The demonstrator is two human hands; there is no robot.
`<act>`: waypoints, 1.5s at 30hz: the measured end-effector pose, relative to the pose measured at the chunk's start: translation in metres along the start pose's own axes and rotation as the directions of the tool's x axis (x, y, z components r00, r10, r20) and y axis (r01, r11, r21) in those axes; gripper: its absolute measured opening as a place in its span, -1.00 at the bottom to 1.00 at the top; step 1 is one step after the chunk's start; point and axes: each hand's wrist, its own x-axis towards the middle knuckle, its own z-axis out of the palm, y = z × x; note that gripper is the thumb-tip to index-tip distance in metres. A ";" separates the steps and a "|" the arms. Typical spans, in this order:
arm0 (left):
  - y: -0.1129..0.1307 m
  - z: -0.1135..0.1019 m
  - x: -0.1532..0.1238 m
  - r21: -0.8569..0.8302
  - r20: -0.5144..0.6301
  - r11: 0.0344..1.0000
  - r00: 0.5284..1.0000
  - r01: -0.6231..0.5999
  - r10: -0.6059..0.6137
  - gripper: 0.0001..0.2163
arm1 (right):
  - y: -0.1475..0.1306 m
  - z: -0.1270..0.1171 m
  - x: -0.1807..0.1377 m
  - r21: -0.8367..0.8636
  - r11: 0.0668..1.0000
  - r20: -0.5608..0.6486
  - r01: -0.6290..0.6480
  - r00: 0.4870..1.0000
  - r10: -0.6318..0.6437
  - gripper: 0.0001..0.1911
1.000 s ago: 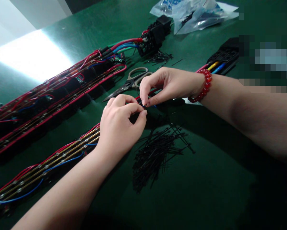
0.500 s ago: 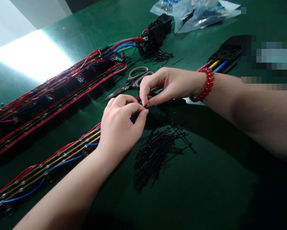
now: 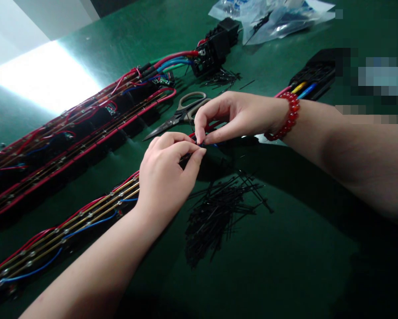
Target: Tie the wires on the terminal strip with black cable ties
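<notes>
In the middle of the head view, my left hand point(image 3: 167, 170) is closed, thumb and index finger pinched over the wire harness with its brass rods point(image 3: 92, 217). My right hand point(image 3: 234, 116), wearing a red bead bracelet, pinches just above the left fingertips. Between the two sets of fingertips is a small black cable tie point(image 3: 201, 144), mostly covered by the fingers. Scissors point(image 3: 181, 116) with grey handles lie just behind the hands. A loose pile of black cable ties point(image 3: 215, 212) lies below them on the green table.
A second, bulkier harness point(image 3: 86, 128) with red wires runs along the left, ending in a black connector block point(image 3: 212, 51). Another black connector point(image 3: 314, 73) with yellow and blue wires lies beyond my right wrist. Clear plastic bags point(image 3: 275, 22) are at the back.
My right fingertips have lifted very slightly away from the left ones. Both hands otherwise keep their place.
</notes>
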 end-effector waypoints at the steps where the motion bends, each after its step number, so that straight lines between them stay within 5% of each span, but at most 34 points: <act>1: 0.000 0.000 0.000 0.000 0.001 1.000 1.000 -0.004 0.004 -0.88 | 0.000 0.000 0.000 0.004 1.000 -0.001 0.000 1.000 0.000 -0.78; 45: 0.001 -0.001 0.000 -0.007 -0.005 1.000 1.000 0.014 -0.014 -0.88 | -0.003 -0.001 0.000 0.001 0.998 0.020 -0.066 0.998 0.066 -0.82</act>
